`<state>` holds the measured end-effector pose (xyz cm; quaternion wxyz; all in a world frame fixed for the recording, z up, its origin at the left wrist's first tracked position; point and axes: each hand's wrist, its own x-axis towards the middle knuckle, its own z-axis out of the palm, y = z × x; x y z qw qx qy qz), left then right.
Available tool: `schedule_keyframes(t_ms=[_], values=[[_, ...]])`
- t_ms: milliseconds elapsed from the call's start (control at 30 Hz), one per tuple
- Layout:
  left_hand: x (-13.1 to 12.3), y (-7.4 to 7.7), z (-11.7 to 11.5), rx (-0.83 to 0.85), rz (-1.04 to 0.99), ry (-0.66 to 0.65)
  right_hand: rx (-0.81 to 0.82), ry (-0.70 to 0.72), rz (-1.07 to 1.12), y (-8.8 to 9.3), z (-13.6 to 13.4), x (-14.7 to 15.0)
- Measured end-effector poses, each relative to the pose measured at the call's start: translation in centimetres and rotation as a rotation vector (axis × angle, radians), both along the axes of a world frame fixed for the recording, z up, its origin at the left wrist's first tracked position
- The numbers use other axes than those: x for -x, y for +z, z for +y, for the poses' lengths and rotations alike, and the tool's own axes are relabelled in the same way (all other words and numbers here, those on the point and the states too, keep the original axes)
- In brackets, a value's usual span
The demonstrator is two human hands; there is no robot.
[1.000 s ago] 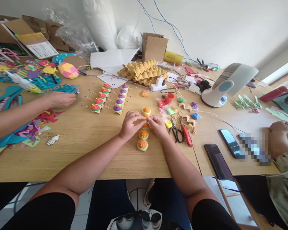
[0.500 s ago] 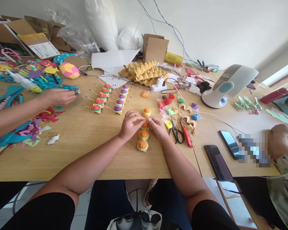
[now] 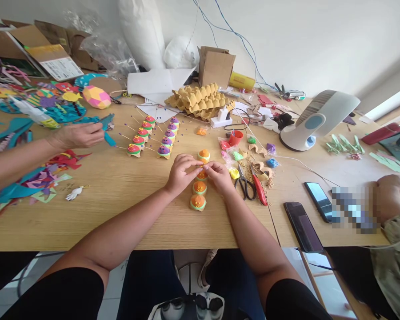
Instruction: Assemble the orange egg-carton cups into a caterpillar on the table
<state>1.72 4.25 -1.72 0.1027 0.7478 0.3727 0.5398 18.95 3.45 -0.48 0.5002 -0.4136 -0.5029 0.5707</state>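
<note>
A row of orange-and-green egg-carton cups [image 3: 198,194] runs away from me on the wooden table [image 3: 120,209]. My left hand [image 3: 181,172] and my right hand [image 3: 219,175] meet over its middle cup, fingertips pinched together on something too small to name. The far cup [image 3: 203,155] and two near cups show; the one under my fingers is mostly hidden. Two finished rows of red and purple cups [image 3: 153,136] with sticks lie to the left.
Scissors [image 3: 246,182] and a red cutter [image 3: 259,188] lie right of my hands, near clay bits and a red cup [image 3: 234,137]. Two phones [image 3: 311,209] and a fan [image 3: 315,120] sit right. Another person's hand [image 3: 76,134] holds teal paper left; another hand [image 3: 390,193] rests right.
My hands stay pinched over the cup row. The person's hand on the left has lifted a teal paper piece up and rightward.
</note>
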Motion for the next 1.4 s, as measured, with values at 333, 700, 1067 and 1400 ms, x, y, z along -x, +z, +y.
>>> schedule_keyframes(t_ms=[333,700,1067,1400], values=[[-0.09,0.08,-0.08,0.040,-0.011,-0.010,-0.021,-0.025,-0.037,-0.16,0.04,-0.03],[-0.10,0.08,-0.05,0.040,-0.024,-0.021,-0.033,0.005,-0.034,-0.07,-0.12,-0.02],[-0.08,0.06,-0.14,0.022,-0.023,-0.011,0.007,0.024,0.031,-0.10,0.05,0.04],[-0.07,0.17,-0.22,0.041,-0.023,0.000,-0.025,-0.020,0.026,-0.52,0.18,-0.20]])
